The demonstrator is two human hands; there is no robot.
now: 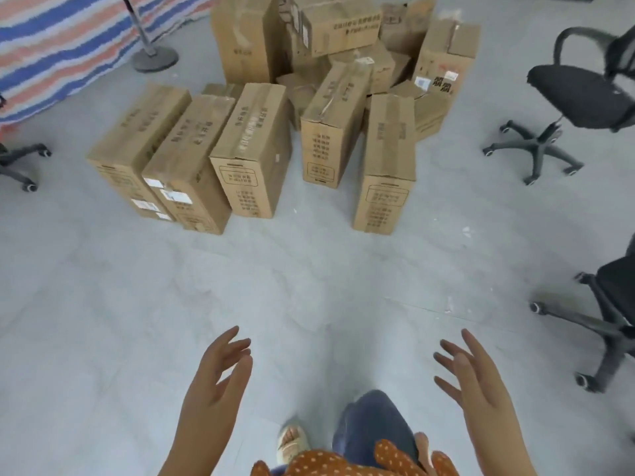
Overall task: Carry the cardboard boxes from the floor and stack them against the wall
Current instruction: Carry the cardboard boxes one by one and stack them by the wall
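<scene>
Two empty hands; roughly twelve cardboard boxes ahead.

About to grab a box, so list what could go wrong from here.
1. The jumbled heap of brown cardboard boxes behind the front row may topple if bumped.
2. The black wheeled office chairs on the right could trip or roll.
3. Both open hands, left hand and right hand, are empty; open sandals leave toes exposed.

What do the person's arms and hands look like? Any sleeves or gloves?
Both hands, the left hand and right hand, are bare: no gloves, and no rings or watch that I can see. The forearms are bare too, with no sleeves showing. Lower down there is an orange top with white dots.
</scene>
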